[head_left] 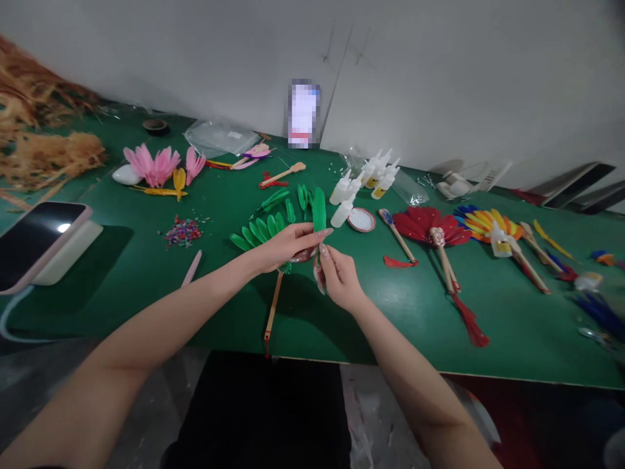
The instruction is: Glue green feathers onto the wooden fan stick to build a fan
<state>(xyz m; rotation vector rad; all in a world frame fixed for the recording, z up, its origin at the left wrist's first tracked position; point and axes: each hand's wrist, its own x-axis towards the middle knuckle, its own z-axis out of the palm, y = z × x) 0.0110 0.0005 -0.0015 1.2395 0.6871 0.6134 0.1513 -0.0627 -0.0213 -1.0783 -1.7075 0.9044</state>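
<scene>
A green feather [319,208] points upward between the two hands, held above the tabletop [234,312]. The left hand [293,244] pinches it low on the vane, while the right hand [342,277] closes thumb and finger on its bottom end, probably so the thin shaft cannot twist. A wooden handle [274,305] lies below the left hand, its end near the edge. White bottles [343,212] and a small dish [361,220] stand just beyond, likely for easy reach; a red fan [430,225] lies apart, presumably out of the way.

A green table [405,309] is carrying loose green feathers [275,200], coloured chips [183,232] on their left, and white bottles [343,212] and a red fan [414,225] on their right.
</scene>
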